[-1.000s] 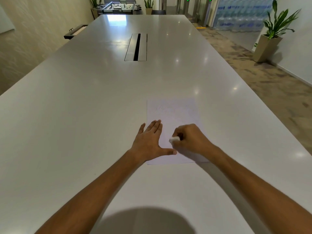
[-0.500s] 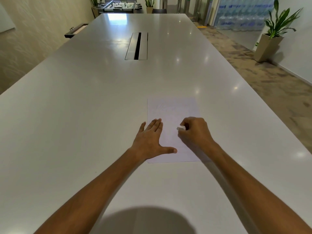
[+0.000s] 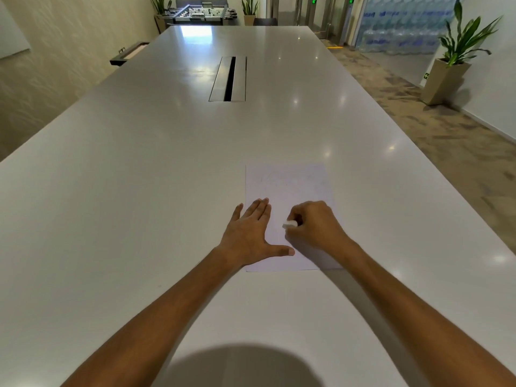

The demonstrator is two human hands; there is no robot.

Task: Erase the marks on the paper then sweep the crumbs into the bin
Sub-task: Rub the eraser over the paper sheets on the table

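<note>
1. I am in the erasing step. My right hand curls its grip round a small white eraser, pinching it so that one end sticks out toward my left, and holds it down on the paper.

2. My left hand lies flat, its grip slack and holding nothing: fingers straight, palm on the sheet's left edge, thumb stretched out across the near part of the page. It pins the paper to the desk.

3. The paper lies on the desk straight ahead of me, between and under my hands. Its long axis runs away from me, down the length of the desk, with a short edge nearest my body.

4. Faint grey marks show on the far part of the sheet, beyond both hands. By my judgement the erasing is not finished.

5. The next move, as I judge it, calls for carrying the eraser farther up the page to those marks, rubbing with short strokes while the left hand keeps pressing so the sheet does not crease or slide.

6. I cannot make out any crumbs at this size, and no bin is in view. The sweeping step looks wholly undone, and I will have to find the bin first.
</note>
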